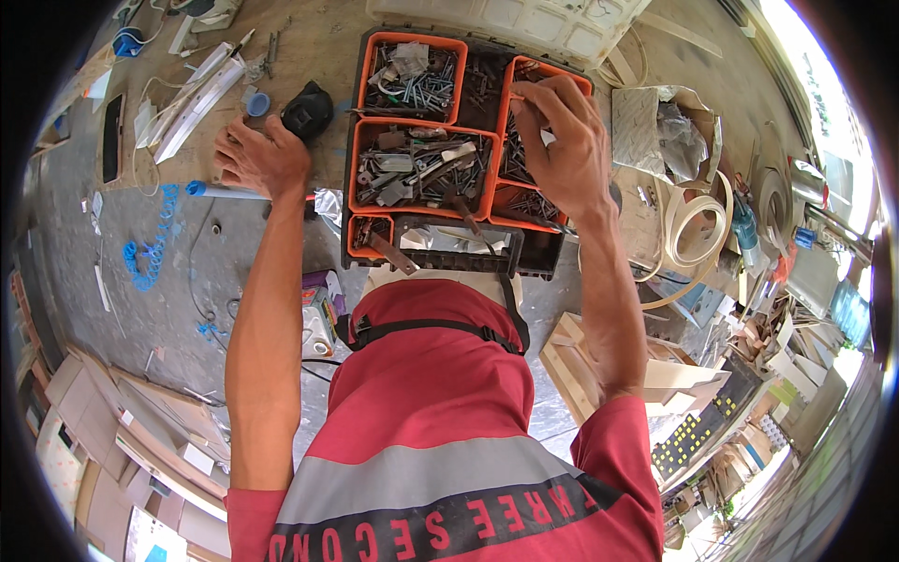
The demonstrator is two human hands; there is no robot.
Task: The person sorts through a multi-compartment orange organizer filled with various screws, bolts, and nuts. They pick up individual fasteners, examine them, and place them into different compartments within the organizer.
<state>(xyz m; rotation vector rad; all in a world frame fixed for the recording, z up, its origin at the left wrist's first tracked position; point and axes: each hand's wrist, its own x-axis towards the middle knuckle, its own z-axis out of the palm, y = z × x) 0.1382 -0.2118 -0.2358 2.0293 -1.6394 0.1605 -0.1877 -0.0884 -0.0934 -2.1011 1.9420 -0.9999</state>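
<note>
An organizer case (484,117) with orange bins lies before me on the worktable. Over its right-hand bins hangs my right hand (569,140), thumb and forefinger brought together at the bin's rim; whatever they pinch is too small to name. Screws and nails (412,84) fill the upper left bin. The wider bin below holds mixed metal hardware (412,173). Left of the case, my left hand (265,157) rests at the table's edge, fingers loosely bent and apart, with nothing seen in them. Close beside it are a black rounded object (307,110) and a small blue cap (257,104).
A phone (113,138) and white strips (198,103) lie to the left. At right stand an open cardboard box (663,131) with plastic inside and a coil of pale edging (698,225). A blue coiled hose (140,262) hangs by the table's near edge.
</note>
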